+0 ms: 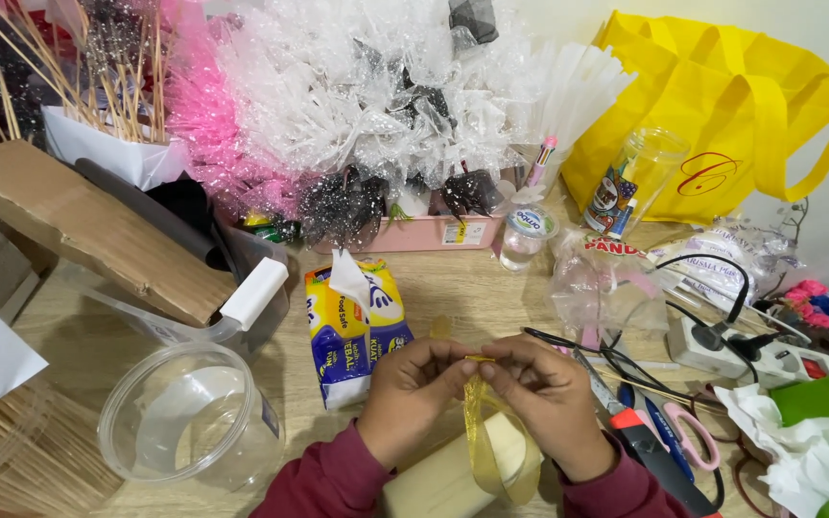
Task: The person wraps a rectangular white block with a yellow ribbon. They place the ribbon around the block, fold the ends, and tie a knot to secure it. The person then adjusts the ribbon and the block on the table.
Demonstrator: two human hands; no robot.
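Both hands pinch a sheer gold ribbon [480, 403] at the table's near edge.
Left hand [414, 388] and right hand [551, 395] close fingertips on its top; the ribbon loops over a cream roll [438, 480]. Scissors [674, 427] at three o'clock, clear tub [189, 422] at nine.

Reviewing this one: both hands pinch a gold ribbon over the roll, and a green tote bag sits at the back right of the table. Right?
Not quite. The tote bag is yellow, not green, as the head view shows. The rest holds: the left hand and right hand pinch the gold ribbon over the roll.
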